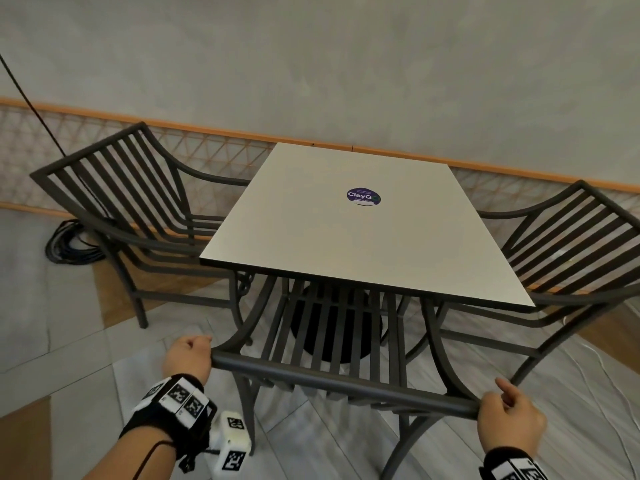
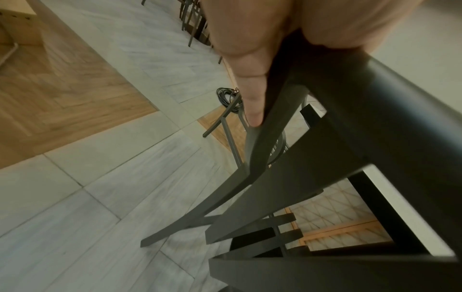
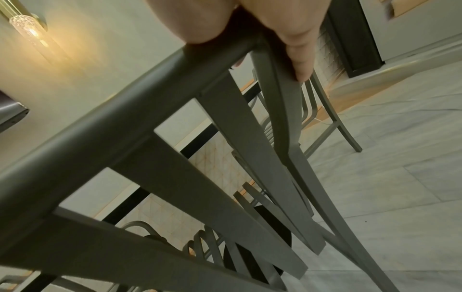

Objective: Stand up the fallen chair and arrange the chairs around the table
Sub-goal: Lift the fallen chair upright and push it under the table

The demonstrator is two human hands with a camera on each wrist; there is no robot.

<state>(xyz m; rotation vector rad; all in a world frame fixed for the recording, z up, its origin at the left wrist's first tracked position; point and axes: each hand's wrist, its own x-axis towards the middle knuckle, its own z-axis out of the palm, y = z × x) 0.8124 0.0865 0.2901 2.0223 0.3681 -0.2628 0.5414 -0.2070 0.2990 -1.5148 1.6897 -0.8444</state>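
A dark metal slatted chair [image 1: 341, 379] stands upright in front of me, its seat tucked under the near edge of the white square table [image 1: 311, 230]. My left hand [image 1: 188, 355] grips the left end of its top rail, and my right hand [image 1: 507, 419] grips the right end. In the left wrist view my left hand [image 2: 252, 65] curls round the rail corner [image 2: 375, 94] with a finger lying down the side post. The right wrist view shows my right hand [image 3: 282, 33] wrapped over the rail [image 3: 125, 110] likewise. Two more chairs stand upright, one on the table's left [image 1: 114, 192], one on its right [image 1: 575, 251].
A wall with a lattice panel [image 1: 214, 154] runs close behind the table. A coil of black cable [image 1: 69, 242] lies on the floor behind the left chair. The table's black round base [image 1: 332, 327] sits under the top. Tiled and wooden floor lies around me.
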